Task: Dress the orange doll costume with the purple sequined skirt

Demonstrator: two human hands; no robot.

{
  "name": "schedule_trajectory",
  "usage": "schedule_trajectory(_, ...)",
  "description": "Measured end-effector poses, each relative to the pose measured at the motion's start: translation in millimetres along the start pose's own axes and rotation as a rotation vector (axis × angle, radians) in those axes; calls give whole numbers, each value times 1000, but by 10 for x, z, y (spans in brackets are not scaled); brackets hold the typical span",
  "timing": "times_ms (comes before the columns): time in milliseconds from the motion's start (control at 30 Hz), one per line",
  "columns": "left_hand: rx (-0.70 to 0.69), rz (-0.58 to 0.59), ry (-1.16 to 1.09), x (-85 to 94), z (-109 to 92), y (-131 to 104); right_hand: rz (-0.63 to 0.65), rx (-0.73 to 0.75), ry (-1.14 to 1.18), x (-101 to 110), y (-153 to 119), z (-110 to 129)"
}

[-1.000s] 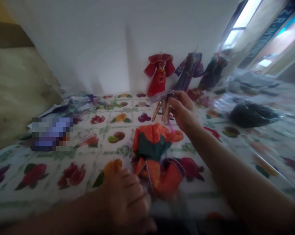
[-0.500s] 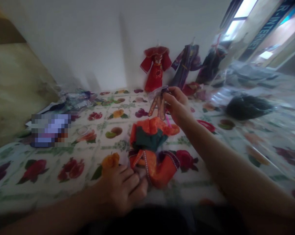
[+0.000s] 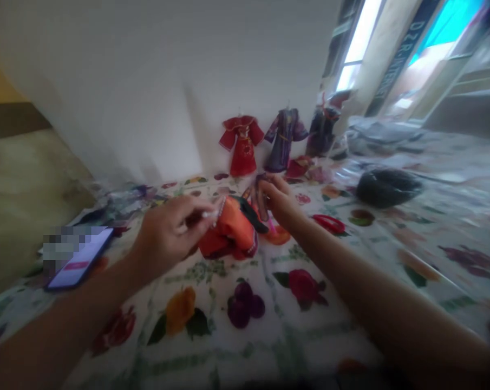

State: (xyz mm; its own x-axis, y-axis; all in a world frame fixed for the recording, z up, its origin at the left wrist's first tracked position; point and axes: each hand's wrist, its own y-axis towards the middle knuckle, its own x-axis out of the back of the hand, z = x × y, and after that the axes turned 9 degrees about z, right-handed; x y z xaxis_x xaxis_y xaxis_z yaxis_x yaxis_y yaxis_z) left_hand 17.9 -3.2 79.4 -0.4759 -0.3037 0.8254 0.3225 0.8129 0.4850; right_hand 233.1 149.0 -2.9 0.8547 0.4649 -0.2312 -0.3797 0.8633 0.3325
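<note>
A small orange doll-sized garment with a dark green part and beaded dark trim is partly lifted off the fruit-print tablecloth. My left hand pinches its beaded edge between thumb and fingers at the garment's left side. Just right of the garment, my right hand grips a brown, strip-like piece that hangs down close to the green part; blur hides its exact kind. Under the right hand, a bit of pink and an orange end of cloth show.
Against the wall hang a red miniature dress, a purple robe and a dark outfit. A phone lies at left. To the right are a red oval loop, a black bundle and clear plastic.
My left hand has moved up and away from me, lifting and folding the orange garment's near end toward the wall. My right hand has lowered the brown piece beside it. The view has shifted.
</note>
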Motion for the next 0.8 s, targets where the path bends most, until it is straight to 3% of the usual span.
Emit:
schedule_trajectory(167,125,-40,-314,28,313,581,-133,39,153,102,102,-53)
schedule_trajectory(367,68,8,-233,159,562,1076,-234,82,219,221,170,-102)
schedule_trajectory(533,57,99,-120,295,605,1271,-236,61,264,195,157,-70)
schedule_trajectory(800,34,143,166,535,532,1334,-218,43,317,162,161,-64)
